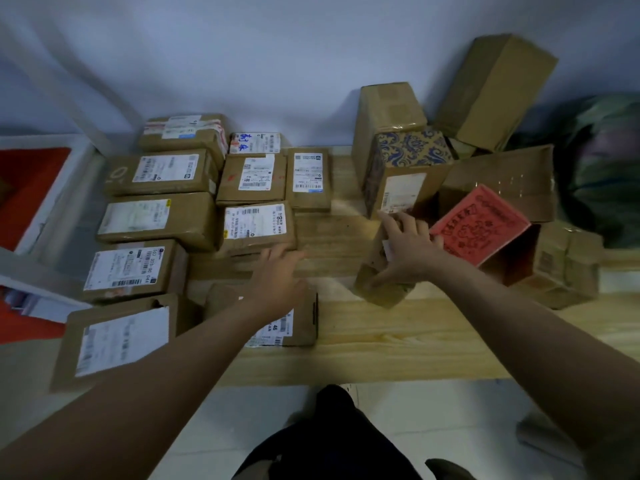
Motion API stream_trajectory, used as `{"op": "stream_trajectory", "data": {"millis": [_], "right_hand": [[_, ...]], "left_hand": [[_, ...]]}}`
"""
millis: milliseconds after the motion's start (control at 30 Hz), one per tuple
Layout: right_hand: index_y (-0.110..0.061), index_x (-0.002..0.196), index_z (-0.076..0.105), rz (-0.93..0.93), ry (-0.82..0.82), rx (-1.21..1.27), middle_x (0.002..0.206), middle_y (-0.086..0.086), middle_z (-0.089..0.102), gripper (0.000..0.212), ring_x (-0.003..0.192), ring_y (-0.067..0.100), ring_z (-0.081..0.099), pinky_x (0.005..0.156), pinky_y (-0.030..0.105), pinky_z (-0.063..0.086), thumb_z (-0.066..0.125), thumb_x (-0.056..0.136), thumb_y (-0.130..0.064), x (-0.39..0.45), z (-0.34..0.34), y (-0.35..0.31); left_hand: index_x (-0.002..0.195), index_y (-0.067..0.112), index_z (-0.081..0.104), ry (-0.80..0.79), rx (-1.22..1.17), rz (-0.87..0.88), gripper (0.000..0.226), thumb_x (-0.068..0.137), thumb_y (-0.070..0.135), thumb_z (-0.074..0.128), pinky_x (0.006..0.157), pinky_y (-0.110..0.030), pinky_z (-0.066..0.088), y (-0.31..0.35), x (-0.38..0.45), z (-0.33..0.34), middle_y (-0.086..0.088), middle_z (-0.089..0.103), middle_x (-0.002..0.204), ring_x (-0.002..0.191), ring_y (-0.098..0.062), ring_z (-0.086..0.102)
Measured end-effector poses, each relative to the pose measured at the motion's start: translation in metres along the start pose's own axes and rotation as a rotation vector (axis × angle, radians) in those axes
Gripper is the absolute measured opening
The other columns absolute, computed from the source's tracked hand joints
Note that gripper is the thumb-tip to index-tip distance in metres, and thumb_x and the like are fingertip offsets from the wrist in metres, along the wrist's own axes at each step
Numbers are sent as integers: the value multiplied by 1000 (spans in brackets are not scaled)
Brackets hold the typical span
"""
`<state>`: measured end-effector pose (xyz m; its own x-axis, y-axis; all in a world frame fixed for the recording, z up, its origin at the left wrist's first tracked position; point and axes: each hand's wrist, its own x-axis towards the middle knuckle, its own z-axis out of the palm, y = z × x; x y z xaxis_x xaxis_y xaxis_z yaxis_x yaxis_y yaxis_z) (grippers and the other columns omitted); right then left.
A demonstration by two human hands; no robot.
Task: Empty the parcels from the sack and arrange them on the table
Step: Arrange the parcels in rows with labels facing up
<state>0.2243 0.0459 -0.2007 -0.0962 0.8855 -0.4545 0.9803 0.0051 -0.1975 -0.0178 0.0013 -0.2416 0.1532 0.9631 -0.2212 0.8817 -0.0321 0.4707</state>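
Cardboard parcel (381, 282) gripped by right hand (407, 252); left hand (277, 275) hovers, fingers relaxed.

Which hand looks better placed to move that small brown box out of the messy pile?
The right hand: it already rests on the small brown cardboard box. The left hand hovers over the tidy rows.

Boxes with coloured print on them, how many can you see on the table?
2. A red-printed box lies tilted at the right, beside the right hand, which grips a plain box; a blue-patterned box stands just behind that hand. More may be hidden.
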Motion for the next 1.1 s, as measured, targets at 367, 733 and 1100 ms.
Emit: {"op": "stream_trajectory", "data": {"millis": [367, 733, 1100], "right_hand": [[-13, 157, 3, -568, 600, 573, 146, 13, 27, 131, 133, -1, 25, 111, 12, 28, 77, 62, -64, -67, 31, -8], [-17, 139, 52, -75, -102, 1229, 118, 9, 69, 76, 108, 27, 66, 89, 48, 58, 67, 80, -63, -85, 49, -31], [-18, 123, 59, 424, 83, 1602, 112, 9, 70, 53, 99, 29, 69, 69, 42, 61, 69, 85, -53, -48, 78, -35]], "left_hand": [[132, 23, 53, -412, -1442, -464, 86, 65, 75, 67, 98, -54, 49, 9, -44, -29, -18, 63, 128, 118, -36, 60], [128, 15, 57, -204, -1286, -340, 80, 58, 38, 89, 83, -43, 59, -11, -71, -39, -14, 71, 112, 102, -31, 70], [122, 16, 57, -117, -1058, -579, 34, 93, 33, 63, 91, -39, 56, -36, -91, -27, -8, 58, 127, 109, -24, 63]]}}
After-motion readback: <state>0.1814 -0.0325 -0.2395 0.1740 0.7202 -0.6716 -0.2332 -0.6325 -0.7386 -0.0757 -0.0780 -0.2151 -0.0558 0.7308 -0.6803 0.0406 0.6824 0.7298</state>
